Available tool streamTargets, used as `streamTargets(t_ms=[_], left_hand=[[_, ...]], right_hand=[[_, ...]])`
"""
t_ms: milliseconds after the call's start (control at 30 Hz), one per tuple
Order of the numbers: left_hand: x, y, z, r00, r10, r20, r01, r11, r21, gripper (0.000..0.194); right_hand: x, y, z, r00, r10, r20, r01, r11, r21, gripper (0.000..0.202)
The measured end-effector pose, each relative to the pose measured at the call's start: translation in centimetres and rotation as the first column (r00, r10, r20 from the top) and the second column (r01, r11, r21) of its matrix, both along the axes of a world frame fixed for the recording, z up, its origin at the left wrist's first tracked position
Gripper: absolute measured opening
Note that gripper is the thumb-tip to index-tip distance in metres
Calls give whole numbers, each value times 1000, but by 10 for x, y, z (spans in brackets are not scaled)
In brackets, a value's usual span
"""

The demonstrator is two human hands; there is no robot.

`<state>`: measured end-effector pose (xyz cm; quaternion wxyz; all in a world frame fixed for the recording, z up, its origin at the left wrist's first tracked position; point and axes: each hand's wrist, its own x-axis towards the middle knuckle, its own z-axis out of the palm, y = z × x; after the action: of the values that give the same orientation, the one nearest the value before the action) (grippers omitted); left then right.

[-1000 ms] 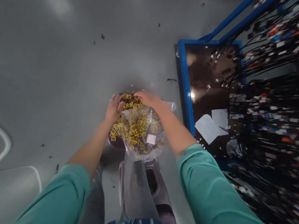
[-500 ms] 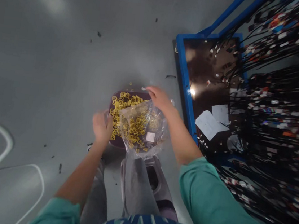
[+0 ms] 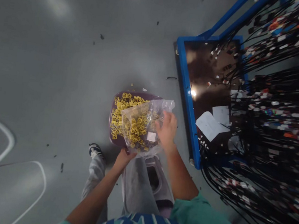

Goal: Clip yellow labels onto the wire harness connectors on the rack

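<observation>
Bag (image 3: 132, 136) lying across purple tray (image 3: 116, 141); left hand (image 3: 125, 157) touching bag by tray's near edge, grip unclear; right hand (image 3: 168, 129) holding fingers half-open over bag.

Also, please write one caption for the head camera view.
Left hand and right hand at a clear plastic bag on a purple surface strewn with small yellow parts.

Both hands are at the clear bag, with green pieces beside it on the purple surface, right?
Not green: the head view shows yellow pieces beside the clear bag on the purple surface. Left hand and right hand are both at the bag.
</observation>
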<state>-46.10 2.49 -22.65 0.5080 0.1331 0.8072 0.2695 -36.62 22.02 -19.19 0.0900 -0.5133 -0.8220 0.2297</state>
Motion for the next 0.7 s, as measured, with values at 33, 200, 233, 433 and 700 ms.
streamTargets(t_ms=[33,200,233,433,700], left_hand=[[1,1,-2,999,19,35,-19,1000,3,16],[5,4,-4,992,88,95,-88,996,-8,7],[5,3,-3,993,86,87,-86,996,2,7],[-7,4,9,999,-5,-44,9,997,81,8],[-12,10,28,970,-120,-209,155,975,159,8]], right_hand=[[7,6,-3,994,-109,-29,109,994,-2,64],[38,22,-38,853,-470,-229,287,788,-545,70],[43,22,-44,825,-504,-254,269,746,-609,58],[61,11,-57,700,-642,-313,302,663,-685,34],[69,5,-59,507,-788,-348,248,520,-817,41]])
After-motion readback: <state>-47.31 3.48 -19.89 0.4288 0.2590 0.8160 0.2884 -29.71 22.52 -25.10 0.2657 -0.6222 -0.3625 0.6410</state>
